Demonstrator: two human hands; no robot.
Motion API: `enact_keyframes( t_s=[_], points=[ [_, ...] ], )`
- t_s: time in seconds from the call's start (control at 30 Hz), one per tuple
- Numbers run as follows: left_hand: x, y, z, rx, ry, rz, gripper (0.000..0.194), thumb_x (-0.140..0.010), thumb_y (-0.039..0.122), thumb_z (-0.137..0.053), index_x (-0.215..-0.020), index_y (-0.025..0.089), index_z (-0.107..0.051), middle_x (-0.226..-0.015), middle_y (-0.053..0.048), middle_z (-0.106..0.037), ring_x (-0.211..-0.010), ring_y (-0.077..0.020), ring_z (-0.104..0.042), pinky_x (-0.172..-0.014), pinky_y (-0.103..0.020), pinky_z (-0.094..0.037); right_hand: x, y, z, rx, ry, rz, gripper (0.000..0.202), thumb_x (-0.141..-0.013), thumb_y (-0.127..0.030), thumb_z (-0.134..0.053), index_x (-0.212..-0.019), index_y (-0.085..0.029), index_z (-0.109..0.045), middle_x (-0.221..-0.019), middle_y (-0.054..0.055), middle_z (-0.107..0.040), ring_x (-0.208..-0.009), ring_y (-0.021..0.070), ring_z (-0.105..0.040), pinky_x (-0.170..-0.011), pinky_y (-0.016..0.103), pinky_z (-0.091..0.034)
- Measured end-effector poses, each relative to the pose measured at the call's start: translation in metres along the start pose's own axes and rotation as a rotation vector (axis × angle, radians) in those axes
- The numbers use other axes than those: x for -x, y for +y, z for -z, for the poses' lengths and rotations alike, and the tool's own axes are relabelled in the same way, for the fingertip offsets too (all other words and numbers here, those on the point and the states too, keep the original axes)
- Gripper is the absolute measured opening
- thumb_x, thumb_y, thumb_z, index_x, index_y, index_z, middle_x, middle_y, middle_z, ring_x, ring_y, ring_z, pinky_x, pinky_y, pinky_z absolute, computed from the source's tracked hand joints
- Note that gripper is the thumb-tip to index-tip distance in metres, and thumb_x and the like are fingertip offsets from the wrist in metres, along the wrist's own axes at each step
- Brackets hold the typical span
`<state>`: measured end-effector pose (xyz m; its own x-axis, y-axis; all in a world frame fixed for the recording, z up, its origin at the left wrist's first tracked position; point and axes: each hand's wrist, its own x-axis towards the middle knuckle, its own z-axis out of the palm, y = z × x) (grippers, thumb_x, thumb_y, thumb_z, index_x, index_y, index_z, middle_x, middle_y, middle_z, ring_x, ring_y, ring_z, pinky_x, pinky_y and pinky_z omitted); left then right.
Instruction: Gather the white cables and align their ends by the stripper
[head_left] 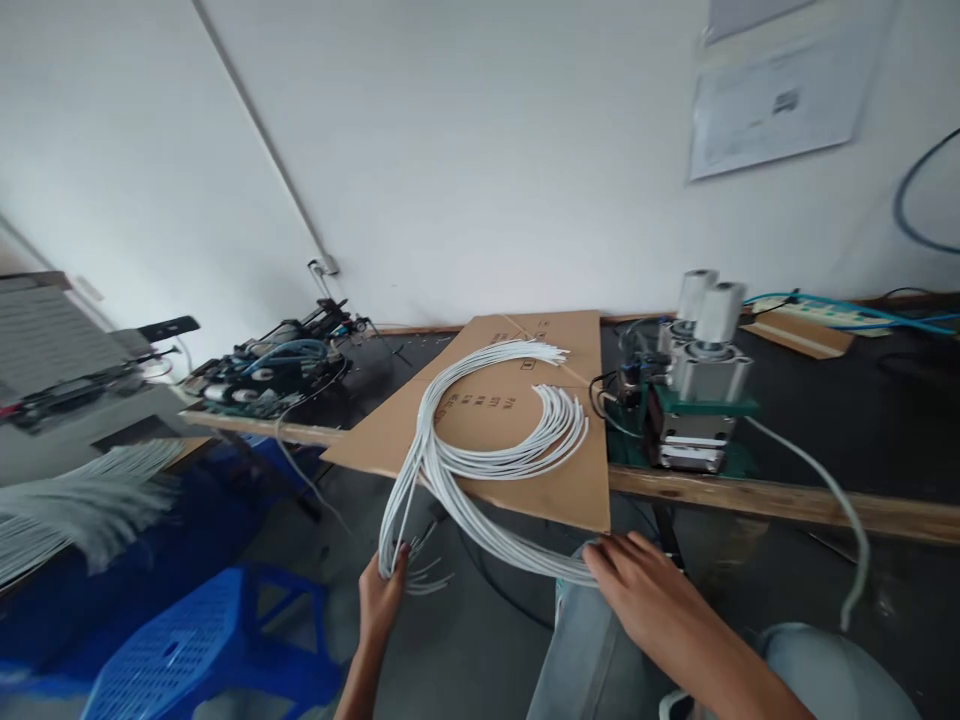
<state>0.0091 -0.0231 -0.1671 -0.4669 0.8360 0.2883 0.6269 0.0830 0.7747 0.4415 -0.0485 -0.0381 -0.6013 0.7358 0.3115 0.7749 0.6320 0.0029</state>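
Observation:
Two bundles of white cables [480, 462] cross over each other on a flat cardboard sheet [480, 400], and both run off its front edge toward me. My left hand [382, 590] is closed round the end of one bundle, with loose cable tips hanging out beside it. Farther right, my right hand [630, 570] grips the other bundle just below the sheet's front corner. The far ends of both bundles curve over the cardboard, their tips pointing up and to the right.
A pneumatic press [697, 380] stands on the black bench right of the cardboard. Tangled equipment with hoses [277, 360] lies at the bench's left. More white cables [90, 500] spread at far left, above a blue plastic stool [202, 640]. A grey hose [840, 490] hangs over the bench edge.

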Motion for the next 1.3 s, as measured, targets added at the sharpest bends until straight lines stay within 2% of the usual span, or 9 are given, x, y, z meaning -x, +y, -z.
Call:
enact_keyframes(
  t_s=[0.23,0.43,0.6,0.7,0.87,1.0,1.1,1.2,1.3],
  points=[
    [0.007,-0.001,-0.018,0.110,0.022,0.097,0.025,-0.101,0.038,-0.064,-0.099,0.013,-0.070,-0.085,0.001,-0.070,-0.066,-0.0142,-0.068,-0.059,-0.028,-0.058,0.008,0.013,-0.020,-0.024,0.099,0.038,0.032,-0.080,-0.007,-0.066,-0.108,-0.021,-0.060,-0.093,0.007,-0.077,-0.083,0.0280,-0.074,-0.075,0.041,-0.053],
    [0.025,0.019,-0.015,0.143,0.038,-0.052,0.025,-0.095,0.039,-0.071,-0.103,0.015,-0.069,-0.090,-0.001,-0.072,-0.075,-0.0174,-0.071,-0.068,-0.034,-0.061,0.003,0.012,-0.020,0.021,0.147,0.028,0.036,-0.071,0.001,-0.066,-0.099,-0.021,-0.060,-0.087,0.006,-0.074,-0.079,0.0279,-0.070,-0.072,0.041,-0.048],
    [0.065,0.044,-0.001,0.159,0.296,-0.222,0.094,-0.077,0.052,-0.082,-0.155,0.028,-0.034,-0.138,-0.014,-0.057,-0.127,-0.0404,-0.062,-0.101,-0.065,-0.054,0.004,0.011,-0.011,0.089,0.191,-0.024,0.034,-0.072,0.005,-0.061,-0.093,-0.021,-0.061,-0.088,0.007,-0.071,-0.079,0.0272,-0.066,-0.075,0.042,-0.046],
    [0.086,0.085,0.007,0.123,0.469,-0.393,0.103,-0.057,0.041,-0.096,-0.147,0.035,-0.047,-0.151,-0.011,-0.044,-0.147,-0.0459,-0.037,-0.118,-0.072,-0.034,0.007,0.008,-0.005,0.117,0.232,-0.030,0.038,-0.074,0.005,-0.057,-0.102,-0.019,-0.063,-0.093,0.008,-0.072,-0.086,0.0285,-0.067,-0.092,0.047,-0.044],
    [0.096,0.221,-0.006,-0.136,-0.195,-1.145,0.063,-0.079,0.039,-0.082,-0.137,0.030,-0.060,-0.119,-0.016,-0.073,-0.113,-0.0387,-0.070,-0.084,-0.052,-0.065,0.015,-0.011,0.012,0.117,0.348,-0.049,0.037,-0.079,0.004,-0.048,-0.102,-0.020,-0.065,-0.085,0.005,-0.072,-0.085,0.0259,-0.067,-0.109,0.048,-0.034],
    [0.085,0.299,-0.029,-0.257,-0.506,-1.302,0.032,-0.089,0.038,-0.074,-0.115,0.022,-0.064,-0.089,-0.012,-0.080,-0.072,-0.0313,-0.077,-0.060,-0.041,-0.062,0.013,-0.016,0.043,0.129,0.412,-0.072,0.029,-0.094,-0.010,-0.044,-0.102,-0.024,-0.068,-0.085,0.004,-0.075,-0.096,0.0282,-0.067,-0.109,0.047,-0.034],
    [0.075,0.310,-0.038,-0.391,-0.593,-1.215,0.017,-0.084,0.010,-0.066,-0.089,0.025,-0.059,-0.070,0.000,-0.075,-0.054,-0.0245,-0.072,-0.047,-0.035,-0.049,0.016,-0.004,0.069,0.162,0.454,-0.090,0.032,-0.102,-0.018,-0.041,-0.113,-0.024,-0.070,-0.101,0.002,-0.079,-0.113,0.0277,-0.066,-0.114,0.046,-0.029],
    [0.067,0.305,-0.042,-0.421,-0.616,-1.139,0.023,-0.080,0.008,-0.061,-0.097,0.024,-0.058,-0.071,0.002,-0.076,-0.056,-0.0248,-0.074,-0.048,-0.035,-0.046,0.033,0.003,0.075,0.145,0.599,-0.196,0.031,-0.103,-0.024,-0.053,-0.131,-0.025,-0.066,-0.128,0.005,-0.074,-0.119,0.0271,-0.066,-0.115,0.044,-0.033],
    [0.063,0.303,-0.046,-0.467,-0.640,-1.072,0.027,-0.084,0.013,-0.061,-0.109,0.024,-0.061,-0.075,0.001,-0.078,-0.064,-0.0278,-0.077,-0.053,-0.035,-0.048,0.048,-0.008,0.053,-0.236,0.961,-0.800,0.018,-0.095,-0.021,-0.068,-0.111,-0.028,-0.072,-0.106,0.008,-0.076,-0.102,0.0281,-0.071,-0.082,0.034,-0.057]
  ],
)
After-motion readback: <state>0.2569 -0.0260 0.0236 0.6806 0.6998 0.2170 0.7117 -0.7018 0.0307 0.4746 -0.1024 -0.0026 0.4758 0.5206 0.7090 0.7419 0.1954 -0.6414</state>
